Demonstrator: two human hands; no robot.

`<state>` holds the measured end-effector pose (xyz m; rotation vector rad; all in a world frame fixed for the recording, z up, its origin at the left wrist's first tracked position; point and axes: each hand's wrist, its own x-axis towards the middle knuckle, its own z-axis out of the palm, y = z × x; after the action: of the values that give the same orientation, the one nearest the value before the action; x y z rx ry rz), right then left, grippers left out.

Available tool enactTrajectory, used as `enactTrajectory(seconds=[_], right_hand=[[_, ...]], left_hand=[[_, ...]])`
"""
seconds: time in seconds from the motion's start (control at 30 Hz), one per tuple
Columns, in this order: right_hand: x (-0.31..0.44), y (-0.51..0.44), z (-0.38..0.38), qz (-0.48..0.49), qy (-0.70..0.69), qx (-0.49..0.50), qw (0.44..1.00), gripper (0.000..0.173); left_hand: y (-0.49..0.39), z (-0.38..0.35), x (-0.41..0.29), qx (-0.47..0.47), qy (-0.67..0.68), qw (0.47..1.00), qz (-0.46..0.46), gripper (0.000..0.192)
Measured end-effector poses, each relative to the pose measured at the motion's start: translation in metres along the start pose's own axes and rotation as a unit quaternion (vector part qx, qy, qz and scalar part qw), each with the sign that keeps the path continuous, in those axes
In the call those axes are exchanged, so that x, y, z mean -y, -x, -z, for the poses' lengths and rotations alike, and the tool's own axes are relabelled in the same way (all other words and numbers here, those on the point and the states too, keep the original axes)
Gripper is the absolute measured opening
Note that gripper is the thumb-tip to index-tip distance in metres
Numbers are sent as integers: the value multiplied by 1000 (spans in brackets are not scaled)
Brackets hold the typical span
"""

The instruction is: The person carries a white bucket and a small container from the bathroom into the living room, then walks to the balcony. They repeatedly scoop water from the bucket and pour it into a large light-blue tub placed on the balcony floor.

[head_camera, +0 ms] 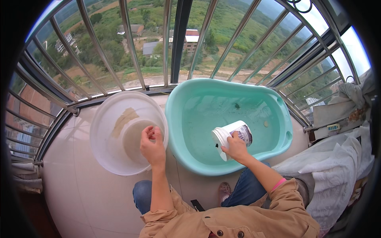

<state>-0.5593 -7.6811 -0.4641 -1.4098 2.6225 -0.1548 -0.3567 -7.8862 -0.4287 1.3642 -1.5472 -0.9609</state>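
Note:
My right hand [236,148] grips a white plastic tub [230,135] with a printed label, tilted on its side over the water in a turquoise baby bathtub [190,166]. Something small and dark shows at the tub's mouth. In the bathtub lie a dark green thing [237,106], too small to name, and a round pale piece [265,123]. My left hand [153,144] is raised, fingers curled, over the right side of a translucent plastic basin [102,157]. Whether it holds anything is not clear. A brown patch [126,119] shows on the basin's inner wall.
Metal railings [131,44] before window panes curve around the far side. White cloth or plastic sheeting [333,169] covers something at the right, with a small remote control [333,127] above it. The basin and bathtub stand side by side on a tiled floor [68,184]. My shoe [224,192] is just below the bathtub.

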Motion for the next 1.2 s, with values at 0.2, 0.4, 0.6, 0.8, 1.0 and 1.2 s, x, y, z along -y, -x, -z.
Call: enactTrajectory(seconds=[0.2,0.4,0.6,0.8,1.0,1.2], right_hand=[[1,-6,10,-62,-44,-6,997,36],[-19,-18,43,-119,-160,-14,980,37],[-12,-18,107,-168,-293,-28,941,38],[-10,-15,222,-183,-245,-79,949,43],[65,-22,379,-176,-231,-112,950,41],[170,-44,545,-92,-322,-157,929,38]], left_hand=[[-1,-1,2,8,-13,1000,-1,33],[4,2,2,12,-87,996,-33,28],[26,48,-29,18,-78,994,-77,20],[70,112,-115,173,-33,977,123,28],[47,228,-192,210,-64,954,204,31],[-49,328,-293,216,-71,963,146,31]])
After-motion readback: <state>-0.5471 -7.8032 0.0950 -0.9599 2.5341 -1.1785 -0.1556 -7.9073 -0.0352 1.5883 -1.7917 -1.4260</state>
